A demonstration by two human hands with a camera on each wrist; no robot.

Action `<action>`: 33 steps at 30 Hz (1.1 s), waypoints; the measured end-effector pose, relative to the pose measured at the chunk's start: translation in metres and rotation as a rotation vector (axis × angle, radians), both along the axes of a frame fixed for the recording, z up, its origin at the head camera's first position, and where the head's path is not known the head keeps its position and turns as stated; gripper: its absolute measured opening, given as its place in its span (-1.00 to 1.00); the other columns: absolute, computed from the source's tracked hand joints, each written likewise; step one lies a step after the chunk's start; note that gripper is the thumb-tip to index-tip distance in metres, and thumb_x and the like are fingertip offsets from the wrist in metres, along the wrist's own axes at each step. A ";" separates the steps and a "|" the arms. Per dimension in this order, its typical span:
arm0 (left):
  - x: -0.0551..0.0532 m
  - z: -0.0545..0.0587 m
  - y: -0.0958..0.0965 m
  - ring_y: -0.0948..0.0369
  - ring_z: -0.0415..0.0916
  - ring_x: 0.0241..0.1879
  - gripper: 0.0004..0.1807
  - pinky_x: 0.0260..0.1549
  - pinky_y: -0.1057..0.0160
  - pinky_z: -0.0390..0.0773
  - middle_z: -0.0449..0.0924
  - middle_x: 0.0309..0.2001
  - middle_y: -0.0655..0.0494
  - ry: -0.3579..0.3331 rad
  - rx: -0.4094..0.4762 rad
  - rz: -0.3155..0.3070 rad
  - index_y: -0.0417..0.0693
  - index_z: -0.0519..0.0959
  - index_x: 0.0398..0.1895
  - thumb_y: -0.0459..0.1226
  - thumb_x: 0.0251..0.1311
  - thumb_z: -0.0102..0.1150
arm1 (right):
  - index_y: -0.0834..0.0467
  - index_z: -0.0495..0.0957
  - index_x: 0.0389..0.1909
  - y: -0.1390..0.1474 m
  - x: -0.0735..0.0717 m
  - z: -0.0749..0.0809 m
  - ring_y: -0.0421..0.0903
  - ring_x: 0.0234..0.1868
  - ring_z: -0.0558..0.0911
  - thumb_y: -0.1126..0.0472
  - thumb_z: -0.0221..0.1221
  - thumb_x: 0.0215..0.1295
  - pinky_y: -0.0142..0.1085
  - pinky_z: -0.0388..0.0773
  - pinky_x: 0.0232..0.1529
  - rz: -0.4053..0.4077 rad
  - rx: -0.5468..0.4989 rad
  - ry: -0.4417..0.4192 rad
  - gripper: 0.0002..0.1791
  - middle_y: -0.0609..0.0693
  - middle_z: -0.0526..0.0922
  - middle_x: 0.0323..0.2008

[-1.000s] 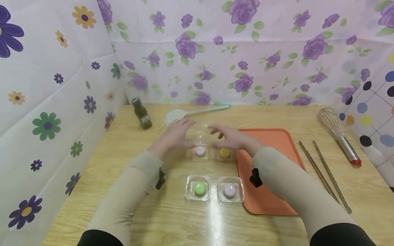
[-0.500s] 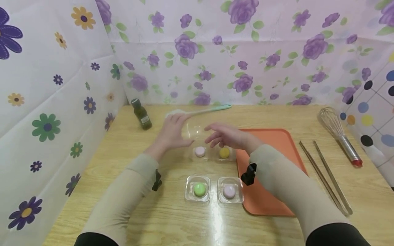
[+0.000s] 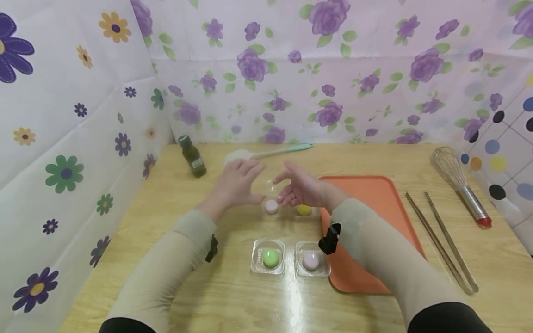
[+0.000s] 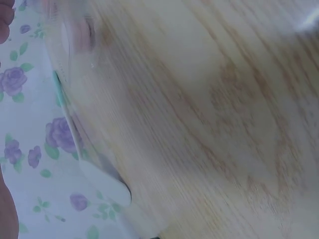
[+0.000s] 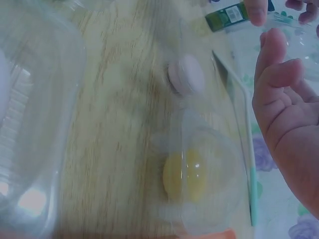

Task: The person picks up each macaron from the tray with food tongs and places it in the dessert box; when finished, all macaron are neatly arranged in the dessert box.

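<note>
My left hand [image 3: 237, 185] spreads its thumb and fingers about a clear plastic lid [image 3: 270, 186] and appears to grip its edge. Close on the other side, my right hand [image 3: 306, 187] has loosely bent fingers; contact with the lid is hard to make out. Below the hands lie a pink macaron [image 3: 271, 206] and a yellow macaron [image 3: 304, 210], partly hidden by the right hand. The right wrist view shows clear plastic around the yellow one. Nearer me, a green macaron [image 3: 270, 258] and a lilac macaron [image 3: 310, 260] sit in clear square boxes.
An orange tray [image 3: 366, 185] lies under my right forearm. Metal tongs [image 3: 447, 240] and a whisk [image 3: 464, 189] lie to its right. At the back are a spatula [image 3: 287, 149] and a dark green bottle [image 3: 193, 156]. Patterned cloth walls [image 3: 333, 83] border the table.
The lid shifted a little left and up, then back down to the right. My right hand has turned and its fingers have lowered over the yellow macaron. The boxes in front stay put.
</note>
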State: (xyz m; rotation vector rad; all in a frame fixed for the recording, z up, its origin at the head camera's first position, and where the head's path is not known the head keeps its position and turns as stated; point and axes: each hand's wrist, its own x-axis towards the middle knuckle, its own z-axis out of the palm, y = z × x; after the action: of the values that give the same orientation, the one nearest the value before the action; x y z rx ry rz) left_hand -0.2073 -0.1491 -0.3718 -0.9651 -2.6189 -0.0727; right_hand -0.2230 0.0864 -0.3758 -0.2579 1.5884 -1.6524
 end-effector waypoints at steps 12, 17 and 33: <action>0.007 -0.006 0.004 -0.04 0.21 0.16 -0.03 0.15 -0.07 0.22 0.25 0.24 0.01 -0.094 0.128 -0.011 -0.05 0.22 0.31 0.20 -0.15 0.32 | 0.27 0.23 0.24 0.006 -0.002 -0.007 0.04 -0.31 0.62 -0.34 -0.23 0.32 -0.04 0.52 -0.11 -0.024 0.112 0.132 -0.20 0.23 0.61 -0.27; 0.003 -0.003 0.007 -0.04 0.25 0.21 -0.29 0.21 -0.08 0.18 0.36 0.23 -0.02 -0.502 0.316 0.031 -0.09 0.32 0.28 0.14 0.18 0.07 | 0.37 0.29 0.18 0.010 -0.004 -0.008 0.10 -0.28 0.65 -0.12 -0.09 0.35 0.01 0.55 -0.11 -0.052 0.121 0.260 -0.35 0.35 0.60 -0.21; -0.001 -0.001 0.008 0.05 0.34 0.16 -0.41 0.16 0.03 0.30 0.43 0.18 -0.02 -0.910 0.540 0.047 -0.16 0.36 0.26 -0.01 0.26 0.06 | 0.30 0.38 0.15 0.015 -0.003 -0.007 0.13 -0.10 0.61 0.05 0.18 0.23 -0.08 0.55 -0.07 0.031 0.247 0.653 -0.44 0.27 0.59 -0.09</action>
State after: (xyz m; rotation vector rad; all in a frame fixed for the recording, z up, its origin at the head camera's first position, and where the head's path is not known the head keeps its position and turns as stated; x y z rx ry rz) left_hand -0.2087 -0.1409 -0.3730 -0.7636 -3.0711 -1.4194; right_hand -0.2263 0.1010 -0.3824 -0.7426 2.2311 -1.3964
